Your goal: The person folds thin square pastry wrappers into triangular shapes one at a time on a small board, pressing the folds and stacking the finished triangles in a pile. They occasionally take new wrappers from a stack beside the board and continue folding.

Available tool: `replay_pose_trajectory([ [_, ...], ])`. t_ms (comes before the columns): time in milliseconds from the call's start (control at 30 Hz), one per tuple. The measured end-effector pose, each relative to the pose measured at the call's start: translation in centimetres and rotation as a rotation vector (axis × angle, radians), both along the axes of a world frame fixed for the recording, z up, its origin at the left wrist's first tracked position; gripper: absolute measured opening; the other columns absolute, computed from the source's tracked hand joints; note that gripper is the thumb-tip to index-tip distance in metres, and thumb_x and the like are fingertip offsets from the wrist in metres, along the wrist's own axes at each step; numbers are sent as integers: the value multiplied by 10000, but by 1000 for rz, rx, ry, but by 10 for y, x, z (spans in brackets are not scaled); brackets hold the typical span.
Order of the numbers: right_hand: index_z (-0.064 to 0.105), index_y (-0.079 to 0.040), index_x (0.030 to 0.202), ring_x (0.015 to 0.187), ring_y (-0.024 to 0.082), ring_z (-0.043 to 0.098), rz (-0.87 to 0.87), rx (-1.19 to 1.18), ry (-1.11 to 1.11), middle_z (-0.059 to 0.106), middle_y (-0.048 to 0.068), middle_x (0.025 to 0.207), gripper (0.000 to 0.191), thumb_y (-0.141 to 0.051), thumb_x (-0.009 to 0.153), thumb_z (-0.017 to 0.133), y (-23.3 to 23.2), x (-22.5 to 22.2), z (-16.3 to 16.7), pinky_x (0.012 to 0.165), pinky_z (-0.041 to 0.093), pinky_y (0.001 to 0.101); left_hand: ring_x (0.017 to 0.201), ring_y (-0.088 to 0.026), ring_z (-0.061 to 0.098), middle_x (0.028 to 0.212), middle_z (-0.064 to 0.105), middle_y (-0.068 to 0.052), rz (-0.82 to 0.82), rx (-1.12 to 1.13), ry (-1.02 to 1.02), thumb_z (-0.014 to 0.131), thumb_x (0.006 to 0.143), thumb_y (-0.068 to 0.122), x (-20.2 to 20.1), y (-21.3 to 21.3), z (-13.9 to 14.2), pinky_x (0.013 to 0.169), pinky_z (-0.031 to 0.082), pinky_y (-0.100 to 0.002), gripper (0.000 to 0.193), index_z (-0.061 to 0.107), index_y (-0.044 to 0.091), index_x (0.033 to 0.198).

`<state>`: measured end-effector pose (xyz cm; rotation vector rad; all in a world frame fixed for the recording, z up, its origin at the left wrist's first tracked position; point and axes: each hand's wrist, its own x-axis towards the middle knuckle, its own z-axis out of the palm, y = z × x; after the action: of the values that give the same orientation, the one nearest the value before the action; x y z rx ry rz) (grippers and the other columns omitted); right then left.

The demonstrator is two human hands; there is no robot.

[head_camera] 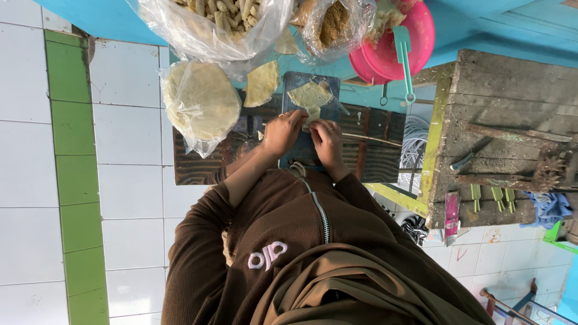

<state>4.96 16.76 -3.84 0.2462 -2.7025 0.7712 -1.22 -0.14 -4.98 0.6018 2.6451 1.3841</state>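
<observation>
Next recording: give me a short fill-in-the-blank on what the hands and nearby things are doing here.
1. Both hands, left hand and right hand, fold a wrapper on a dark ____.
2. The stack of round wrappers sits in a clear ____.
3. The bowl at top is ____.

Missing: board; bag; pink

White tiled floor (126, 192), green strip (75, 180)
</observation>
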Motion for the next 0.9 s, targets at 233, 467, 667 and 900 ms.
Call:
replay_pose_trajectory([
  [233, 674, -37, 1169, 1152, 342, 615, 42, -136, -97, 694, 114, 1211, 254, 42, 928, 666, 6, 3, 4, 991, 502, 440, 982, -311, 667, 1085, 627, -77, -163, 20, 137, 668, 833, 86, -4, -13, 4, 797, 566, -436, 277, 741, 171, 1087],
  [467, 643, -16, 1192, 1141, 366, 593, 72, -151, -139, 678, 134, 1175, 361, -2, 841, 728, 13, 0, 10, 967, 482, 457, 1009, -280, 632, 1031, 625, -44, 14, -65, 49, 735, 881, 220, -7, 0, -4, 834, 544, -420, 117, 792, 207, 982],
  [667, 677, -25, 1132, 977, 266, 629, -93, -219, -126, 680, 119, 1086, 150, -32, 986, 713, 1, -6, -7, 766, 545, 353, 1017, -301, 609, 1028, 622, -50, 89, -66, 87, 726, 911, 230, -3, 11, -15, 887, 496, -431, 129, 785, 165, 1007],
  [900, 657, -14, 1059, 768, 177, 656, -206, -342, -201, 624, 95, 978, 99, -24, 972, 703, -7, -24, -13, 670, 535, 309, 974, -294, 615, 980, 646, -44, 113, -63, 128, 785, 843, 274, -4, 10, -11, 860, 479, -432, 149, 760, 153, 926],
])
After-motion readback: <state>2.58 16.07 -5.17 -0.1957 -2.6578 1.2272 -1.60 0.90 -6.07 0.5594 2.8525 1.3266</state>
